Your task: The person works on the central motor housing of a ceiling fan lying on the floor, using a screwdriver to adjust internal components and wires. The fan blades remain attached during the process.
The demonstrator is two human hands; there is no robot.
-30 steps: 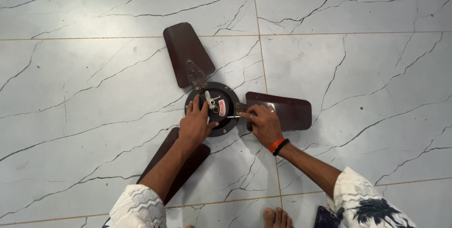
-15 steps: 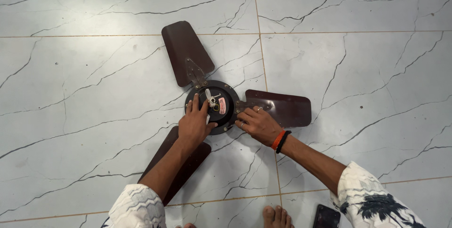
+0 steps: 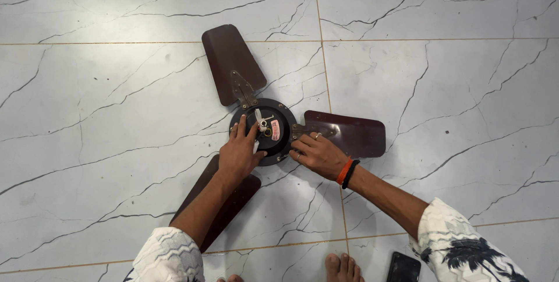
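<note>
A dark brown three-bladed ceiling fan [image 3: 265, 127] lies flat on the marble floor, its round black motor hub [image 3: 280, 120] facing up. My left hand [image 3: 240, 152] rests on the hub's lower left edge, fingers spread over it. My right hand [image 3: 317, 154] presses down beside the hub where the right blade [image 3: 352, 133] joins it, fingers curled against the bracket; I cannot tell if it holds a tool. An orange and a black band circle the right wrist. The lower-left blade [image 3: 224, 200] is partly hidden under my left forearm.
White marble floor tiles with dark veins [image 3: 116, 113] lie all around the fan. A dark phone [image 3: 403, 268] lies on the floor at the bottom right beside my sleeve. My bare toes [image 3: 343, 267] show at the bottom edge.
My right hand has shifted from the hub's centre to its right edge by the blade bracket. My left hand stays on the hub.
</note>
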